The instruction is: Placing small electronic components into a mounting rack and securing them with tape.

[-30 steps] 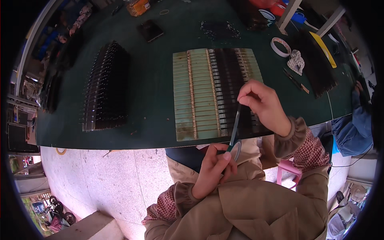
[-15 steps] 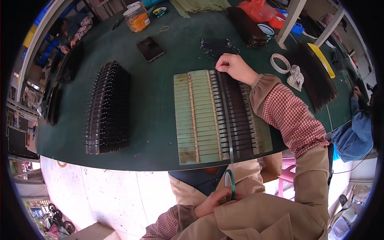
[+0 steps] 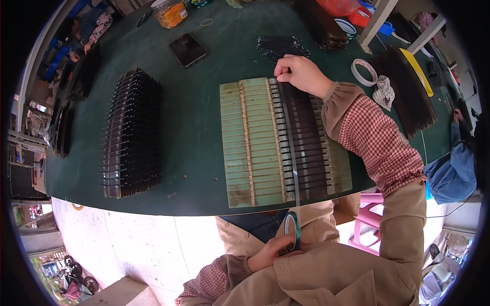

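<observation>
At the far edge of a pale green slotted board (image 3: 258,148), my right hand (image 3: 302,74) is closed in a pinch on the end of a narrow tape strip (image 3: 294,171). Dark thin strips (image 3: 309,143) lie side by side across the board's right half, and the tape runs lengthwise over them. It stretches past the near table edge down to a green-edged tape roll (image 3: 296,229). My left hand (image 3: 266,256) grips that roll near my lap. The pinching fingertips partly hide the tape's end.
A tall stack of dark strips (image 3: 132,132) stands left of the board. A black phone-like device (image 3: 187,50) lies farther back. Small dark pieces (image 3: 280,48) lie beyond the board. At right are a white tape roll (image 3: 363,72), a crumpled cloth (image 3: 383,93) and more dark strips (image 3: 408,97).
The view has shifted a little, so the table items sit slightly higher in the picture. Both hands keep the same hold, with the tape still stretched between them.
</observation>
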A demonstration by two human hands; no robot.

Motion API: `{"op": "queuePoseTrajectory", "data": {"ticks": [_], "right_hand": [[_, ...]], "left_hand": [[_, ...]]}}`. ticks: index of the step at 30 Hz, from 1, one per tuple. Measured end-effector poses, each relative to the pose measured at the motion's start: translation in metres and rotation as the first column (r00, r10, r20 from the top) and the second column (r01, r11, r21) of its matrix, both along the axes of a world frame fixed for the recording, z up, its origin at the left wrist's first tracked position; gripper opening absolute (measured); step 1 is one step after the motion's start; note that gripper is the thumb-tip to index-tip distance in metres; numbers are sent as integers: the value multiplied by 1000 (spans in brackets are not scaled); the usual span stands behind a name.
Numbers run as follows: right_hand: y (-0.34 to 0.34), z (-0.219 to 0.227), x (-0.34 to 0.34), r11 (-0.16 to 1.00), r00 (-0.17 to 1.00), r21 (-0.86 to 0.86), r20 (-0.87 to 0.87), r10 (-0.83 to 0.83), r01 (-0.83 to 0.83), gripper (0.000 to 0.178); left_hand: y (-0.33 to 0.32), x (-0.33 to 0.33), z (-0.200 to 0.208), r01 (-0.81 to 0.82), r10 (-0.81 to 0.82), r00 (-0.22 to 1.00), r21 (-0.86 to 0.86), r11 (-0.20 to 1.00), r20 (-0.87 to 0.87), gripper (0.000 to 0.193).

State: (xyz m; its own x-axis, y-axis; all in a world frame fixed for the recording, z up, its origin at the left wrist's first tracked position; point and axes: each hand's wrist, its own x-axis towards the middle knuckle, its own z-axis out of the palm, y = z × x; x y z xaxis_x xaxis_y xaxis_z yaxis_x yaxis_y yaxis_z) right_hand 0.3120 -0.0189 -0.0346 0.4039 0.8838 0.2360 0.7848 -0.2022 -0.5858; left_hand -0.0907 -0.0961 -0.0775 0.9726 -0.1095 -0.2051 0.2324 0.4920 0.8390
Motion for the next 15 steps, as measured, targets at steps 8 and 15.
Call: {"op": "queuePoseTrajectory", "data": {"ticks": [8, 15], "right_hand": [[-18, -6, -2, 983, 960, 30, 224, 170, -181, 27], [-34, 2, -30, 963, 645, -219, 715, 269, -159, 42]], "left_hand": [[2, 3, -2, 35, -38, 999, 58, 998, 38, 28], [2, 11, -1, 52, -65, 994, 145, 988, 90, 28]]}}
